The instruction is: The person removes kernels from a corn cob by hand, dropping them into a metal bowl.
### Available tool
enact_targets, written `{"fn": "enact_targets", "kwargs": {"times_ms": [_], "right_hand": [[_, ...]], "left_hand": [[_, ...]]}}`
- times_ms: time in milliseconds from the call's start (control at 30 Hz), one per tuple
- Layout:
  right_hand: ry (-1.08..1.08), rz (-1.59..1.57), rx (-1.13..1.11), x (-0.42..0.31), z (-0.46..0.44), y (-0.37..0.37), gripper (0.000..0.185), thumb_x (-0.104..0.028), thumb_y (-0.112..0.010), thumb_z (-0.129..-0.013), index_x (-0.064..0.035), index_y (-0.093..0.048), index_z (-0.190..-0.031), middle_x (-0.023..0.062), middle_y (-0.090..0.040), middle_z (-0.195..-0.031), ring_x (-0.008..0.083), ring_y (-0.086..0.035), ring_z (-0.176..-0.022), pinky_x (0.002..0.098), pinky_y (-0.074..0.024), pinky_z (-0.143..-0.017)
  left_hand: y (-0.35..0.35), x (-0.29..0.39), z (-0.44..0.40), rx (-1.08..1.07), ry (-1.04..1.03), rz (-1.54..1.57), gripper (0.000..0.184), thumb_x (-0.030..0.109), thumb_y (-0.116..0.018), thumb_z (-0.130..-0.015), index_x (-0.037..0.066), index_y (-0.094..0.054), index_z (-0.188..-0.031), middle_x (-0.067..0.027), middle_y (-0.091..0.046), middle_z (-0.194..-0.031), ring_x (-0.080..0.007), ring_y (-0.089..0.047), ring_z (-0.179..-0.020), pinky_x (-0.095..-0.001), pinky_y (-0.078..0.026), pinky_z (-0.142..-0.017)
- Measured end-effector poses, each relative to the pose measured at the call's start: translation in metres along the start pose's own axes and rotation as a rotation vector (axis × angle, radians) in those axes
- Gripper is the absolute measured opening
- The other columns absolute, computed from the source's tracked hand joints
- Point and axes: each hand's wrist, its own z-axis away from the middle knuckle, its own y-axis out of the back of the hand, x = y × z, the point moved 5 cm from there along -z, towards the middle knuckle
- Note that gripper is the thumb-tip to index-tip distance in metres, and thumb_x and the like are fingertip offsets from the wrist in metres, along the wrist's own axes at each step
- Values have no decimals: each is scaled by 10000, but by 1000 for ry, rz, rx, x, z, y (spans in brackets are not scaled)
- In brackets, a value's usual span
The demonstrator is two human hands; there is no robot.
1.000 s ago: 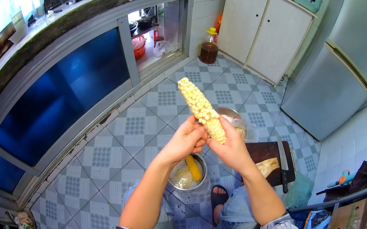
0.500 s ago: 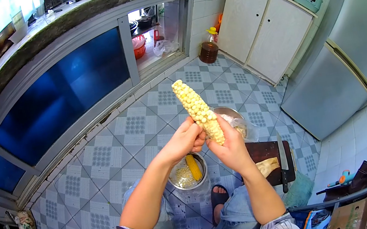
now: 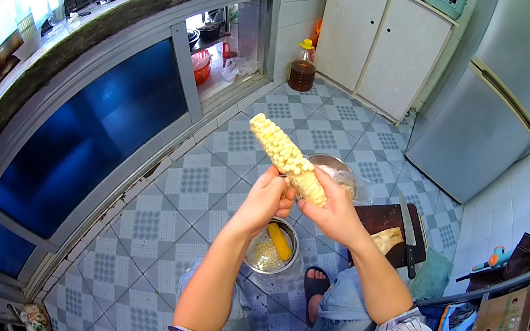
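Observation:
An ear of corn [image 3: 280, 151] with pale yellow kernels points up and away in front of me. Its lower end is stripped of kernels on the side facing me. My right hand [image 3: 332, 210] is wrapped round that bare end. Curled fingers and the thumb of my left hand [image 3: 264, 202] press on the cob's left side, where the kernels end; its fingertips are partly hidden. Below my hands stands a metal bowl [image 3: 251, 261] with loose kernels and a deeper yellow ear of corn [image 3: 280, 241] in it.
Right of my legs lies a dark cutting board [image 3: 377, 215] with a knife [image 3: 408, 232] and a pale piece of food [image 3: 387, 240]. Another metal bowl [image 3: 335, 161] with a plastic bag is partly behind my right hand. An oil jug [image 3: 301, 75] stands by the white cabinet [image 3: 354, 29].
The ear of corn has tilted and shifted very slightly to the right. My left fingers have moved a little against its side. Everything else looks the same.

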Motion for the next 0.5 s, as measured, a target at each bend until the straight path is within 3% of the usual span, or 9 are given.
{"fn": "enact_targets", "kwargs": {"times_ms": [167,267,333,500], "right_hand": [[-22,-110,-30,3,-1,-2,565,-53,-587,-747,24,-411,-1278,166,-596,-1042,202,-598,-939,298,-461,-802],[27,93,9,-2,1,1,592,-56,-590,-732,12,-406,-1291,190,-578,-1073,254,-606,-936,316,-469,-795],[212,487,99,-14,3,3,640,-61,-603,-707,-6,-393,-1309,181,-573,-1029,305,-606,-871,352,-483,-741],[194,676,95,-18,6,-1,702,-73,-617,-685,-27,-361,-1336,167,-558,-940,338,-584,-790,404,-474,-662]], "left_hand": [[2,3,0,13,18,14,177,76,-388,-835,55,-415,-1009,-8,-443,-705,-43,-314,-473,-195,-238,-409],[-1,4,0,-15,47,89,174,81,-403,-846,58,-421,-1017,3,-429,-703,-38,-323,-490,-192,-248,-411],[-2,5,-1,-5,7,-61,166,109,-413,-866,61,-425,-1025,14,-415,-703,-33,-325,-503,-186,-260,-416],[2,-2,-4,54,-37,-173,218,150,-398,-902,79,-425,-1106,30,-389,-724,-31,-318,-541,-173,-273,-446]]}}
